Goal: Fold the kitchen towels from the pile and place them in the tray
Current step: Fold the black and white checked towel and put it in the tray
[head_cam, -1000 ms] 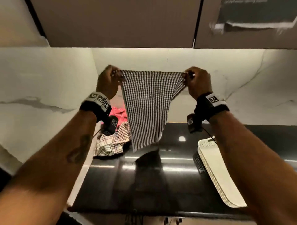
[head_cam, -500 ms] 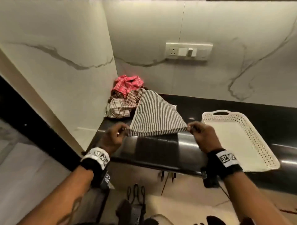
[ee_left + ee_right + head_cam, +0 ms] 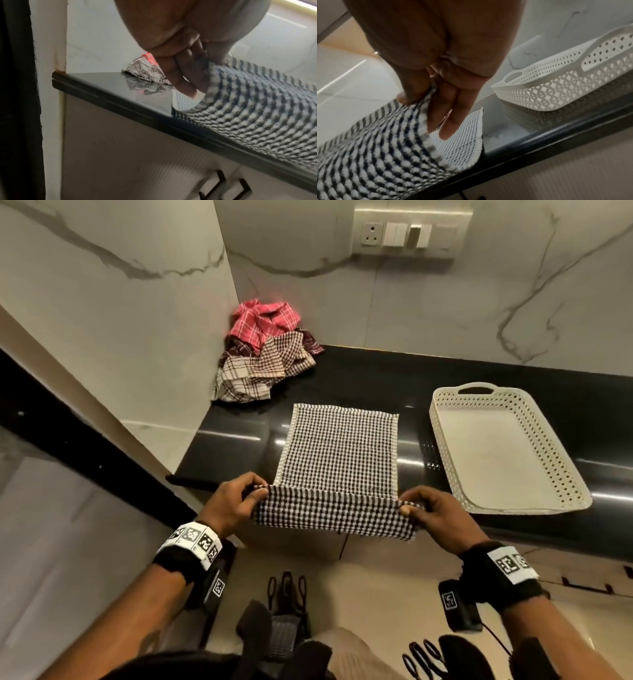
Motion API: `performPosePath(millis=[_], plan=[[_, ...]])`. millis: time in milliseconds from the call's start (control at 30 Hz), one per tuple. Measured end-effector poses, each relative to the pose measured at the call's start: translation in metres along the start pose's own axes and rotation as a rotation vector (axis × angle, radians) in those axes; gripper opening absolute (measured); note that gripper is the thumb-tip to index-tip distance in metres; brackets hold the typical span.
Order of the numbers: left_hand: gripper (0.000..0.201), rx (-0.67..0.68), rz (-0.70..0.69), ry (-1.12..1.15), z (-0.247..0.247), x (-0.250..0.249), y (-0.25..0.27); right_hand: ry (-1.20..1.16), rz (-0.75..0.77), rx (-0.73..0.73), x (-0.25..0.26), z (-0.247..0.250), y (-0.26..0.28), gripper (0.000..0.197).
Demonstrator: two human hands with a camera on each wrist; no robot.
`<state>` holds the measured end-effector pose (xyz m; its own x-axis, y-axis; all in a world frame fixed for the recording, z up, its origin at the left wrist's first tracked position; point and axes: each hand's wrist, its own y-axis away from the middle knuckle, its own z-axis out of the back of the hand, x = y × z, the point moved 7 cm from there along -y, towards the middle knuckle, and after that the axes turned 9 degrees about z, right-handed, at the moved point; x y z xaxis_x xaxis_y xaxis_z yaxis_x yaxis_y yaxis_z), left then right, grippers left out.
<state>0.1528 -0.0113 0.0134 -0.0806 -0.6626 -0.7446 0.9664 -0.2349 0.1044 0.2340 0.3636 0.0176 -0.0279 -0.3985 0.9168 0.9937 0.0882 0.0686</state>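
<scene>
At the counter's front edge I see my left hand and right hand each pinching a near corner of the black-and-white checked cotton towel; its length runs straight away from me.

Down from held-up height a second ago, now spread flat on the black countertop: checked towel, far edge toward 12 o'clock, no longer hanging or draped in a peak as half a second ago. Lowered from wall height to the counter's front edge at 6 o'clock: left hand and right hand, each pinching a near corner. Curled over the edge between them: the towel's near end, underside showing. Out of the head view now: upper cabinets. Into it: wall socket plate.
</scene>
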Motion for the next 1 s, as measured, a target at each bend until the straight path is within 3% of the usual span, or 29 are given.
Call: performPosePath(millis=[100, 167, 333, 600, 800, 1000], plan=[[0.007, 0.003, 0.023, 0.041, 0.002, -0.004, -0.015, -0.093, -0.05, -0.091, 0.006, 0.012, -0.01, 0.003], [0.008, 0.004, 0.031, 0.061, 0.005, -0.012, -0.039, -0.014, -0.012, -0.188, 0.011, 0.027, -0.029, 0.004], [0.003, -0.035, 0.04, 0.114, 0.017, -0.028, -0.145, 0.185, 0.02, -0.32, 0.005, 0.06, -0.109, 0.008], [0.009, 0.056, 0.106, -0.044, -0.009, -0.018, -0.282, 0.33, -0.184, -0.358, -0.052, 0.073, -0.228, 0.007], [0.009, 0.161, 0.198, -0.192, -0.036, 0.005, -0.323, 0.4, -0.269, -0.354, -0.074, 0.07, -0.266, 0.013], [0.013, 0.131, 0.24, -0.258, -0.043, 0.013, -0.332, 0.432, -0.35, -0.328, -0.089, 0.066, -0.271, 0.009]])
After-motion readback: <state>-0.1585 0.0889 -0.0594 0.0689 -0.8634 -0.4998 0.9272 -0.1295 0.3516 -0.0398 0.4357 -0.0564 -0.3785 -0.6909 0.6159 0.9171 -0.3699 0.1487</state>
